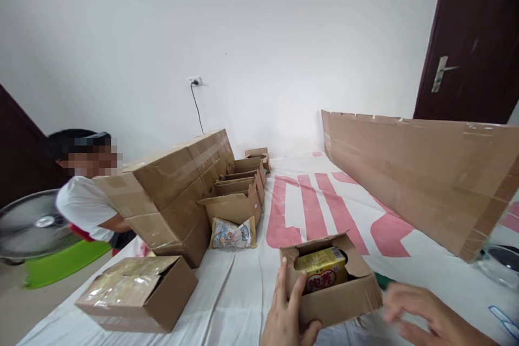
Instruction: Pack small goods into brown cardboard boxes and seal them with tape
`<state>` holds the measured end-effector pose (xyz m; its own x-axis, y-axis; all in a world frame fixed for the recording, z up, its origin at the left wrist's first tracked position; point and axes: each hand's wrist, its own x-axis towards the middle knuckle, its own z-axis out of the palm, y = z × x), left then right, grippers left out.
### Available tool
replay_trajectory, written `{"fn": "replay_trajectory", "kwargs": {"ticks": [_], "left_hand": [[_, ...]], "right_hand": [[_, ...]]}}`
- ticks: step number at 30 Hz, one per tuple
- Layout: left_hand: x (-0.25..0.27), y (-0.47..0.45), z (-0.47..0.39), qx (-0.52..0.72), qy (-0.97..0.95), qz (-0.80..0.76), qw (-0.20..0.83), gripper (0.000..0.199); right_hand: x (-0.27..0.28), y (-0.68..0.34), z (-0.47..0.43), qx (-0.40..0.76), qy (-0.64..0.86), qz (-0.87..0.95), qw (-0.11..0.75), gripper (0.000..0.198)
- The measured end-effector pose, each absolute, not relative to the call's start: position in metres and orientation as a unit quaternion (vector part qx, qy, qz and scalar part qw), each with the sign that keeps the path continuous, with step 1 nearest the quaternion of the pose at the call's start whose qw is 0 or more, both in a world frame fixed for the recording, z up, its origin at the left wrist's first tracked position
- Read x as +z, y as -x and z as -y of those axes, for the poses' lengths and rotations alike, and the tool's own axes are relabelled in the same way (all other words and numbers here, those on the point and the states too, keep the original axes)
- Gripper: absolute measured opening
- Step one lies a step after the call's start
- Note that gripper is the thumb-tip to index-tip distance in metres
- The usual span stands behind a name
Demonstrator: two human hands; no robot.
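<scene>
A small open cardboard box (340, 303) stands tilted at the front of the white sheet, with a yellow packet printed with red and white characters (322, 270) inside it. My left hand (286, 308) grips the box's left wall, fingers spread along it and thumb at the lower front. To the right of the box is my right hand (424, 311), a little blurred, its fingers bent and apart with nothing visible between them. A dark green thing (383, 281), partly hidden, lies between the box and that hand.
At left, stacked cartons (174, 184) stand beside a row of open boxes (235, 200) and a printed snack bag (234, 232). A taped box (138, 292) sits front left. A long cardboard panel (417, 173) borders the right. Behind the cartons is another person (87, 205) near a fan (34, 224).
</scene>
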<state>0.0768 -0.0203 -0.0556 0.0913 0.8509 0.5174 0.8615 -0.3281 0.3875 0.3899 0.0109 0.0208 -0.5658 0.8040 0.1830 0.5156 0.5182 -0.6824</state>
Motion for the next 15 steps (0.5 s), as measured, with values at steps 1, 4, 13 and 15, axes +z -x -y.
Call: {"fn": "replay_trajectory", "kwargs": {"ticks": [1, 4, 13, 15], "left_hand": [[-0.059, -0.075, 0.02, -0.354, 0.729, 0.586, -0.014, 0.098], [-0.074, -0.063, 0.019, -0.377, 0.705, 0.597, -0.073, 0.107], [-0.106, -0.024, -0.014, -0.44, 0.667, 0.541, -0.263, 0.16], [-0.101, -0.026, -0.026, -0.441, 0.689, 0.5, -0.284, 0.163]], "right_hand": [[0.033, -0.371, -0.021, 0.295, 0.354, 0.858, 0.228, 0.025], [0.059, -0.31, -0.05, 0.245, 0.271, 0.917, 0.159, 0.029], [0.047, -0.255, -0.102, 0.101, 0.393, 0.914, -0.005, 0.066], [0.04, -0.254, -0.109, 0.07, 0.382, 0.921, -0.038, 0.066]]}}
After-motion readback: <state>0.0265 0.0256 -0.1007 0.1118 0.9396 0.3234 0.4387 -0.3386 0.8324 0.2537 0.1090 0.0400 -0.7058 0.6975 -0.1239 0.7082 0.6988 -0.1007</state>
